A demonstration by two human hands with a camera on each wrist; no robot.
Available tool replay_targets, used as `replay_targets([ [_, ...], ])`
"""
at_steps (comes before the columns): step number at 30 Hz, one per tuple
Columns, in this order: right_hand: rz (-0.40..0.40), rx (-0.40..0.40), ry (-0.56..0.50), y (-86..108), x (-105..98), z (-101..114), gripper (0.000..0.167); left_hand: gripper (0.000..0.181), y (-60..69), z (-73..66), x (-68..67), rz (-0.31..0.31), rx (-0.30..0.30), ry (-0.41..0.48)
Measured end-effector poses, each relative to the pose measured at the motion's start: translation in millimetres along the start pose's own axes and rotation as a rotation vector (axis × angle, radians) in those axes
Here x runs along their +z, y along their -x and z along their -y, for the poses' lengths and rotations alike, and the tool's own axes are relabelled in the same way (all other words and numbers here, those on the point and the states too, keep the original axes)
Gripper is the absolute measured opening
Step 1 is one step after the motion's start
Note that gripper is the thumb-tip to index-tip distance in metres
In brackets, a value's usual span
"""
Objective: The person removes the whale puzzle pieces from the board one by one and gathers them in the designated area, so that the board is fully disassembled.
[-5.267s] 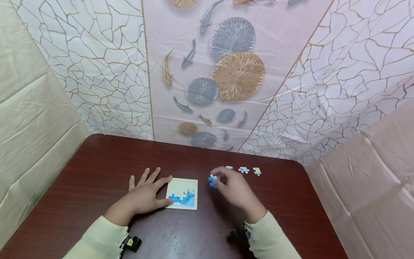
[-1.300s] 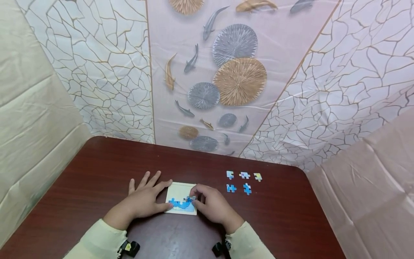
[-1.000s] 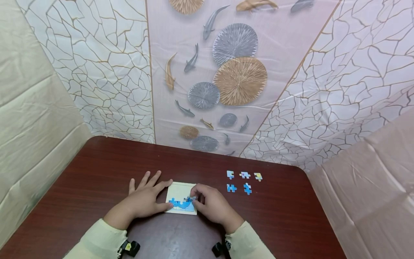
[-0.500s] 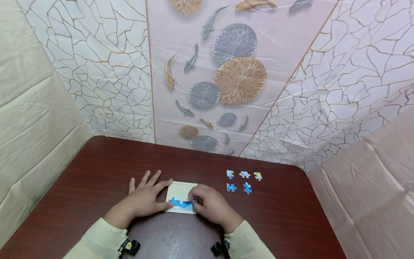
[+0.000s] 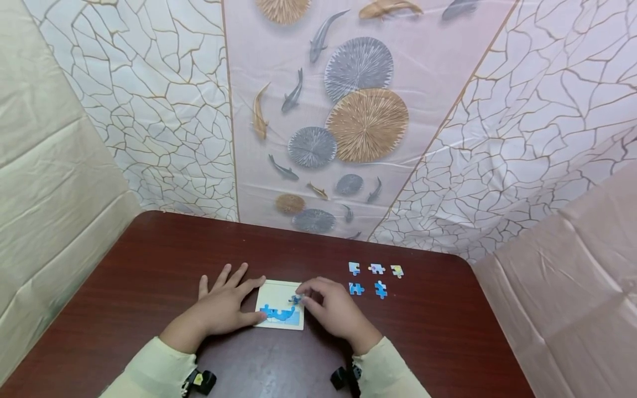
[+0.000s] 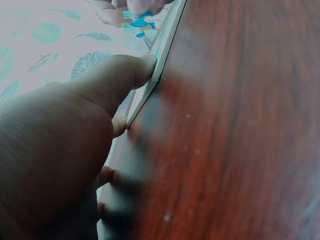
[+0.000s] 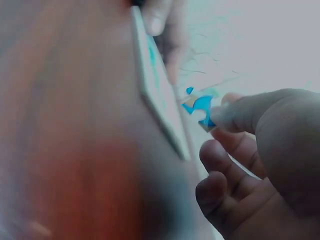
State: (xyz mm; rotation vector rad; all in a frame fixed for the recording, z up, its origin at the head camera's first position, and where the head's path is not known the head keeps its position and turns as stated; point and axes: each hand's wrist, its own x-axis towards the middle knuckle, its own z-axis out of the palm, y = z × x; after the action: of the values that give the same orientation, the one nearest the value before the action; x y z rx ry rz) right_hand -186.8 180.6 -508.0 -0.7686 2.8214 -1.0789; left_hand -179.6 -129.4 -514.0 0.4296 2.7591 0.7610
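Observation:
My right hand [image 5: 335,309] pinches a blue jigsaw piece [image 7: 201,107] between thumb and finger, just above the right part of a square puzzle tray [image 5: 273,290]. In the right wrist view the piece is apart from the tray. Along the tray's lower edge lie joined blue pieces [image 5: 286,316]. My left hand [image 5: 221,309] lies with fingers spread at the tray's left side; its thumb and index finger touch the tray's edge. In the left wrist view the left thumb [image 6: 125,75] rests on the tray's rim.
Several loose jigsaw pieces lie in two rows right of the tray, among them a yellow one [image 5: 396,271] and a blue one [image 5: 380,289]. The dark red-brown table [image 5: 174,249] meets patterned cloth [image 5: 308,110] at its far edge.
Over the last half second my right hand has lifted the blue piece up off the tray's right part. Before that, loose pieces were set down at the right. My left hand stays.

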Motion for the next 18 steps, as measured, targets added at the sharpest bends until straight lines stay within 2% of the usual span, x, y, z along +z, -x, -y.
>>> replay_targets([
  [7,-0.14,0.128,-0.017,3.7,-37,-3,0.022,0.089,0.3,1.7,1.8,0.001,0.003,0.002],
  [12,-0.222,0.231,-0.033,10.2,-69,-19,0.025,0.089,0.8,2.1,2.2,0.004,0.004,0.002],
  [18,-0.309,0.397,-0.051,20.0,-103,-44,0.025,0.089,1.1,0.3,0.7,-0.001,0.009,0.005],
])
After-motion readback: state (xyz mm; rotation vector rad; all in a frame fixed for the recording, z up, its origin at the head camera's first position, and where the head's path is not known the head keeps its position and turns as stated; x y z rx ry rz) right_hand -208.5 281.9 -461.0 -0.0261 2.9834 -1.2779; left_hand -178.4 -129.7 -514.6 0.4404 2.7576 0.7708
